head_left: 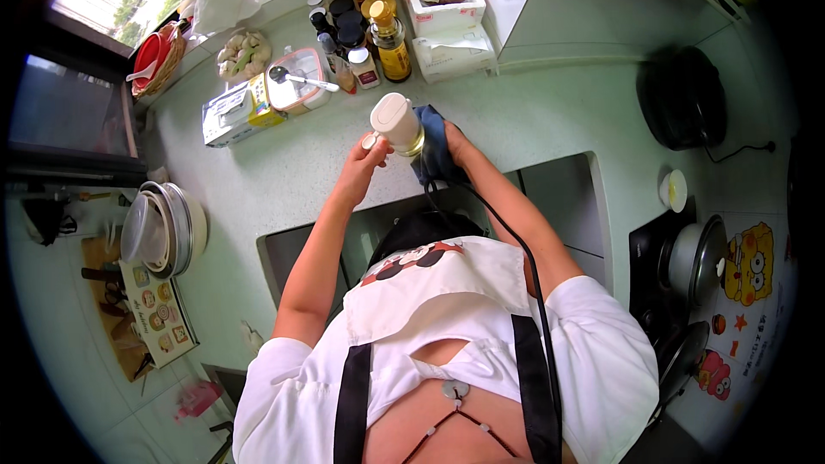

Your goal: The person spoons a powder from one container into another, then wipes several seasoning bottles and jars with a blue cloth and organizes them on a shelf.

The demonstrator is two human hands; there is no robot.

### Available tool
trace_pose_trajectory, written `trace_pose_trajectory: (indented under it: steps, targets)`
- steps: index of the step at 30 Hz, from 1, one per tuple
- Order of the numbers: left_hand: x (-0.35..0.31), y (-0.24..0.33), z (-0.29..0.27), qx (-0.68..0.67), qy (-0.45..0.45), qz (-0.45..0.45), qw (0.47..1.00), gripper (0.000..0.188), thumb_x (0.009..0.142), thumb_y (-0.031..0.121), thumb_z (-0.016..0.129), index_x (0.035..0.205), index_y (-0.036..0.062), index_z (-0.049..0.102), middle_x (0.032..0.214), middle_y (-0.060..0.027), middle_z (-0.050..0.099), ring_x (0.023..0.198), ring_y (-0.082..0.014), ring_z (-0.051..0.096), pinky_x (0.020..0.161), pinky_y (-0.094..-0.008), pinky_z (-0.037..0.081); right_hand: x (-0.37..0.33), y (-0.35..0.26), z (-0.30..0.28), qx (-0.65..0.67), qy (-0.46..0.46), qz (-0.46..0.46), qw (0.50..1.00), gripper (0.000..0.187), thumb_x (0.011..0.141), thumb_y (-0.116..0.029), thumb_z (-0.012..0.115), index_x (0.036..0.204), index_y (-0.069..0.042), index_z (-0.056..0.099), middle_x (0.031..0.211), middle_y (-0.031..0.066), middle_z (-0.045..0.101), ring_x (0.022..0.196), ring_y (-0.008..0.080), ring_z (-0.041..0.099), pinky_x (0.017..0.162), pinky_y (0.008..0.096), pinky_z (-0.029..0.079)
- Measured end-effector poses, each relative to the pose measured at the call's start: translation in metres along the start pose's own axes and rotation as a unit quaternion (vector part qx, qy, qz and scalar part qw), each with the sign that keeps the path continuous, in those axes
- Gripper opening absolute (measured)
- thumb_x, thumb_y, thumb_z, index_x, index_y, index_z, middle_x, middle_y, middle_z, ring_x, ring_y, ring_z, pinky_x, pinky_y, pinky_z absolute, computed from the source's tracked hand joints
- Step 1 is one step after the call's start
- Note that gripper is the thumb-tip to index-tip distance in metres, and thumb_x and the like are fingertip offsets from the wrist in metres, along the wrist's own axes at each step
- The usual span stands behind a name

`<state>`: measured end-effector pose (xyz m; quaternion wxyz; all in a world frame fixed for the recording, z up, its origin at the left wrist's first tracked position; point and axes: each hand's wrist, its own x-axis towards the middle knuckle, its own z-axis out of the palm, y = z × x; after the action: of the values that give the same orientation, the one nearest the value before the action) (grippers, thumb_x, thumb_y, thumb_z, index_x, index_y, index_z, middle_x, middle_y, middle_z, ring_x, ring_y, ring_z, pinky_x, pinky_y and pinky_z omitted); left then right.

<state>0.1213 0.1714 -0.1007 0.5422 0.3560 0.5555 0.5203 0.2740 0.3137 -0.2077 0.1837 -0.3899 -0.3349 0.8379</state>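
Observation:
A pitcher-like container [396,116] with a pale cream lid and handle tilts over the counter in front of me; its lower part looks clear and yellowish. Closed round its handle side, my left hand [361,167] holds it up. My right hand [461,148] grips a dark blue cloth [436,144], which is pressed against the container's right side. The cloth covers some of my right fingers.
Behind are sauce bottles [394,56], a food tub with a spoon [299,90], a glove box [244,110] and garlic [244,56]. Stacked bowls [168,228] stand left, a pot [692,262] right. A sink [593,206] lies below my arms; a black cable [524,253] crosses my right arm.

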Motion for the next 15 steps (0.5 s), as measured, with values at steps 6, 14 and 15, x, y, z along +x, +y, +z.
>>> trace_pose_trajectory:
  steps: [6,14,15]
  targets:
    - [-0.013,0.024,0.006,-0.059,-0.019,0.025,0.998,0.019,0.089,0.025,0.049,0.093,0.0073,0.052,0.085,-0.0007,0.054,0.075,-0.0085,0.046,0.067,-0.0235,0.037,-0.046,-0.03,0.05,0.038,-0.149,-0.087,0.984,0.031,0.089,-0.032,0.039,0.099,-0.007,0.054,0.089,0.0037,0.059,0.078,0.0134,0.055,0.074,0.0303,0.046]
    - [-0.006,0.021,-0.006,-0.055,-0.023,0.005,0.998,0.021,0.088,0.028,0.05,0.096,0.0085,0.054,0.081,0.0005,0.055,0.076,-0.0076,0.049,0.065,-0.0232,0.037,-0.063,-0.017,0.096,-0.236,0.027,-0.398,0.886,0.015,0.076,-0.001,0.054,0.09,-0.004,0.047,0.089,0.0077,0.058,0.079,0.0143,0.055,0.068,0.0277,0.048]
    - [-0.005,0.02,-0.01,-0.05,-0.027,0.003,0.998,0.022,0.088,0.029,0.05,0.095,0.0086,0.054,0.081,0.0009,0.055,0.075,-0.0076,0.049,0.065,-0.0231,0.037,-0.059,-0.01,0.096,-0.284,0.048,-0.41,0.865,0.017,0.076,0.0,0.055,0.09,-0.003,0.047,0.089,0.0081,0.058,0.079,0.0146,0.056,0.067,0.0278,0.049]
